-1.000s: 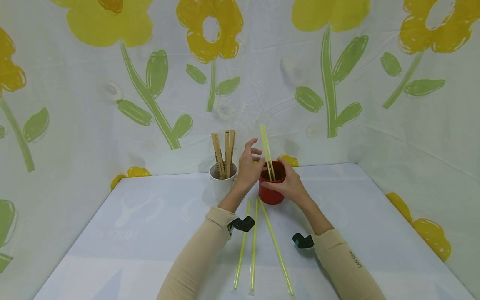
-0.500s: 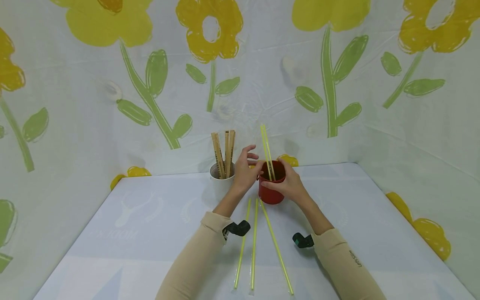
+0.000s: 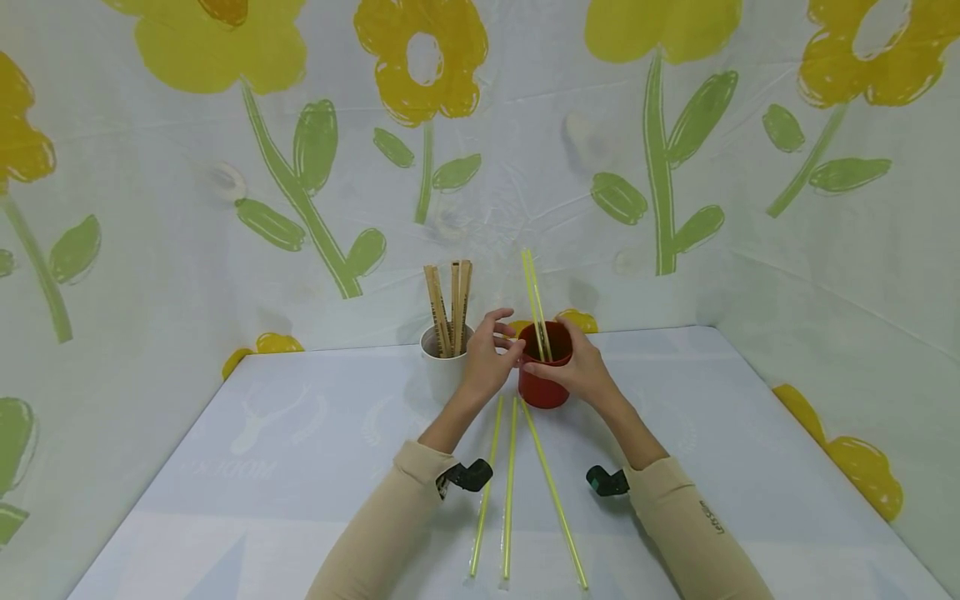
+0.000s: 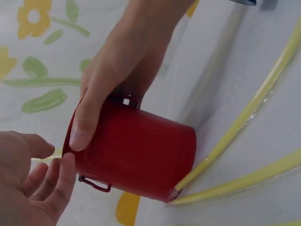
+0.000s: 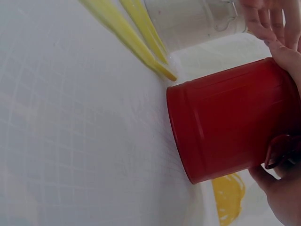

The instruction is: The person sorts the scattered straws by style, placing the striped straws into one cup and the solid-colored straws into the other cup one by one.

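Pale table [image 3: 300, 467] fills the lower frame. Three long yellow plastic straws [image 3: 510, 492] lie at lower centre. One red metal cup [image 3: 545, 385], centre, holds two straws. Right hand [image 3: 581, 371] grips the cup; left hand [image 3: 487, 362] hovers beside it, fingers relaxed, holding nothing.
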Demonstrator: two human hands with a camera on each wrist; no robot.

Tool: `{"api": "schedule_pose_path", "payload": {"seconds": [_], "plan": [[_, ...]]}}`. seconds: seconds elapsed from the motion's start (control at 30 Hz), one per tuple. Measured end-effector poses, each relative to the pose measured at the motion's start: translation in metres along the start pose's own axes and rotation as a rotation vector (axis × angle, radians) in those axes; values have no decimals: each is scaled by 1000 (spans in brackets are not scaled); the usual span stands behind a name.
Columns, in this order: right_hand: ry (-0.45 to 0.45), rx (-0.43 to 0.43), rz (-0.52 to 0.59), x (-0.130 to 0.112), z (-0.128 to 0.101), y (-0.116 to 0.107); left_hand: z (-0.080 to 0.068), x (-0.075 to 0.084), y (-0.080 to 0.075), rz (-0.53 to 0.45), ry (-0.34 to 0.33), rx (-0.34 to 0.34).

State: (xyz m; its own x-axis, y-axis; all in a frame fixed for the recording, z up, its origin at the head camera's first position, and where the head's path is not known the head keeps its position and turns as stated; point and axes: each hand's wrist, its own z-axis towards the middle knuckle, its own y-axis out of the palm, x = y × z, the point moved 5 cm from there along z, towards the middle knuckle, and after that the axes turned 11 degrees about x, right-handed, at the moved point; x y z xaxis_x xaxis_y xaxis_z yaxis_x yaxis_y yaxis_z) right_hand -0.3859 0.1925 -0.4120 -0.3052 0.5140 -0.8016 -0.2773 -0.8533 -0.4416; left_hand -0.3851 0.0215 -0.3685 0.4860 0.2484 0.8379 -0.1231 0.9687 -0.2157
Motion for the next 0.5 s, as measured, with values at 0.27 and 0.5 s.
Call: {"api": "schedule_pose_path", "payload": {"seconds": [0.27,0.5], "plan": [[-15,5,7,-3,-1,-1,-11,-7,-4,-31,5,-5],[-15,9,-6,0,-1,-1,-21,-14,-8,-38,-5,-36]]}}
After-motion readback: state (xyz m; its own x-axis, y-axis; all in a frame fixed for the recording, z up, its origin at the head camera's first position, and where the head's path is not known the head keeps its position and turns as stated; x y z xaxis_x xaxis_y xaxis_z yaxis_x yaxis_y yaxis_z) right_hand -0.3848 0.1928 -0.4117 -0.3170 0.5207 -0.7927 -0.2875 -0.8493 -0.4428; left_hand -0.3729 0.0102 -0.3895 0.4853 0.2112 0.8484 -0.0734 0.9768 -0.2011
